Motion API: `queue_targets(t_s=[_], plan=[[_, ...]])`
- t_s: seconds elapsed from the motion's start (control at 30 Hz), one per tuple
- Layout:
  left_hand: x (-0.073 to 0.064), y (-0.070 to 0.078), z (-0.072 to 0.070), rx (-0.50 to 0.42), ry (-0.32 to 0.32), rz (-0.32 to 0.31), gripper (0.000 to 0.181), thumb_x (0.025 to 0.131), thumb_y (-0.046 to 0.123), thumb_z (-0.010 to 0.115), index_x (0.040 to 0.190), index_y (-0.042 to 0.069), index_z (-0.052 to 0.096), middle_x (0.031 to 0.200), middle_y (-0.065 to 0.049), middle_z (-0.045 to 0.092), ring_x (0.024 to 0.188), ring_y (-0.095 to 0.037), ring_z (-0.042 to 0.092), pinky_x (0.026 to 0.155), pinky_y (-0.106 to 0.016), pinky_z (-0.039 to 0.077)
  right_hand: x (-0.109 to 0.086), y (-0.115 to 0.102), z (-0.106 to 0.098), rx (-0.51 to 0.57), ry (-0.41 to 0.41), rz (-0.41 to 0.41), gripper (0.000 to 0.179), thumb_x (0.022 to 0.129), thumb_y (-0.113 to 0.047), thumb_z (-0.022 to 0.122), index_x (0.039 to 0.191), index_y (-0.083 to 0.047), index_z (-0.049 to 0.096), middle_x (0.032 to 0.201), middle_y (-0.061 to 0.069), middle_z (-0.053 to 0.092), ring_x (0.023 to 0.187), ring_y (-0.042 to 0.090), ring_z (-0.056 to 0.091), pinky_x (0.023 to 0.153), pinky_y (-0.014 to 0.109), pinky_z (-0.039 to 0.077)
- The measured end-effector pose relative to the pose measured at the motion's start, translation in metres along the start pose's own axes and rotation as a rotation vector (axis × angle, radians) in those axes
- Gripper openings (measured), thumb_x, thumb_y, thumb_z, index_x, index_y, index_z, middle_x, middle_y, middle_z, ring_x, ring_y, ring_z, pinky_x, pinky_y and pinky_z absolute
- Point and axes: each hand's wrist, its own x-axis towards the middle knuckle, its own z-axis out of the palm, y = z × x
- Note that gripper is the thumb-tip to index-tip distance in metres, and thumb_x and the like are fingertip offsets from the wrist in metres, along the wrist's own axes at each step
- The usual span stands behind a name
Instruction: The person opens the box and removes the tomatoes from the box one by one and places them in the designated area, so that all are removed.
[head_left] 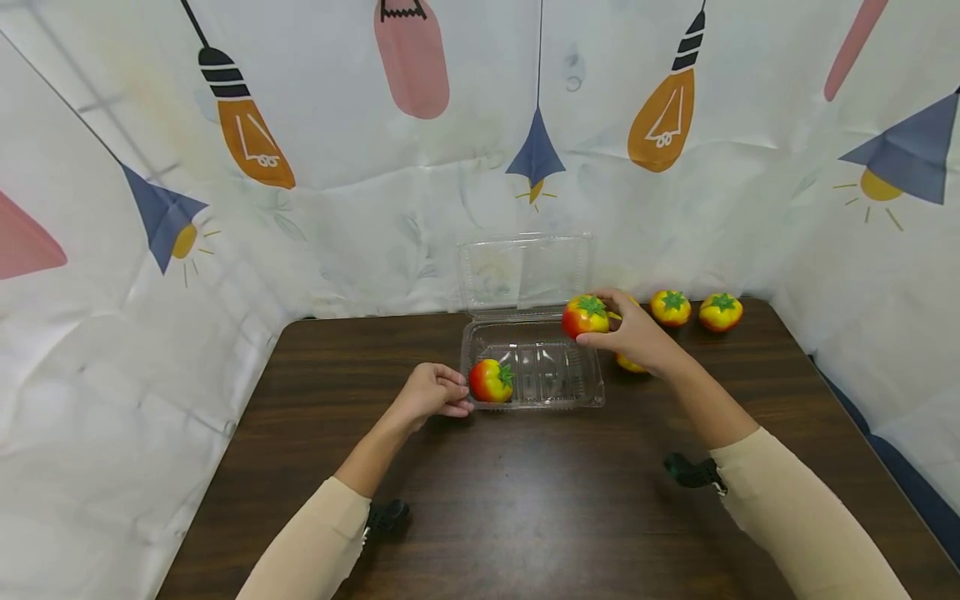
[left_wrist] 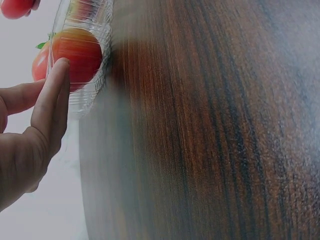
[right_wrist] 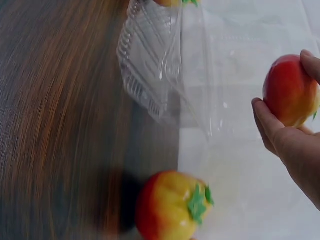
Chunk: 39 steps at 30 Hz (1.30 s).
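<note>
A clear plastic clamshell container stands at the back of the table, its lid raised. One red-and-yellow tomato with a green leafy top lies in its front left corner. My left hand pinches the container's rim at that corner, and one finger lies along the outer wall in the left wrist view. Above the container's right side, my right hand holds another tomato between thumb and fingers. That held tomato is well off the table in the right wrist view.
Right of the container, two tomatoes sit by the back edge. Another tomato is partly hidden behind my right hand in the head view. A printed curtain hangs behind the dark wooden table.
</note>
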Motion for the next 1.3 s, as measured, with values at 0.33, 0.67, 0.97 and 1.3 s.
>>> queue_targets(t_s=[0.33, 0.67, 0.97, 1.3], plan=[[-0.001, 0.0, 0.001, 0.006, -0.004, 0.013, 0.022, 0.098, -0.006, 0.064, 0.115, -0.016, 0.054, 0.091, -0.021, 0.07, 0.074, -0.025, 0.077, 0.072, -0.04, 0.067, -0.015, 0.015, -0.027, -0.015, 0.036, 0.026, 0.084, 0.095, -0.03, 0.077, 0.159, -0.013, 0.026, 0.161, 0.018, 0.03, 0.134, 0.041, 0.049, 0.091, 0.027, 0.059], [0.0, 0.0, 0.0, 0.007, -0.002, 0.013, 0.023, 0.097, -0.006, 0.064, 0.115, -0.016, 0.054, 0.091, -0.022, 0.07, 0.074, -0.025, 0.077, 0.072, -0.039, 0.067, -0.032, 0.03, -0.056, -0.053, 0.079, 0.054, 0.087, 0.095, -0.032, 0.077, 0.161, -0.014, 0.023, 0.167, 0.018, 0.022, 0.148, 0.047, 0.03, 0.103, 0.05, 0.052], [0.0, 0.0, 0.0, 0.003, -0.001, 0.011, 0.023, 0.097, -0.006, 0.064, 0.115, -0.016, 0.054, 0.091, -0.022, 0.07, 0.073, -0.024, 0.077, 0.072, -0.039, 0.067, -0.045, 0.045, -0.078, -0.092, 0.111, 0.073, 0.09, 0.096, -0.035, 0.075, 0.163, -0.011, 0.02, 0.161, 0.022, 0.028, 0.135, 0.043, 0.043, 0.082, 0.014, 0.054], [-0.003, 0.0, 0.001, 0.006, 0.001, 0.014, 0.023, 0.097, -0.007, 0.064, 0.115, -0.016, 0.054, 0.092, -0.023, 0.07, 0.075, -0.026, 0.077, 0.073, -0.04, 0.067, -0.05, 0.068, -0.099, -0.184, 0.122, 0.089, 0.093, 0.096, -0.035, 0.076, 0.162, -0.007, 0.017, 0.162, 0.026, 0.023, 0.142, 0.052, 0.035, 0.088, 0.027, 0.054]])
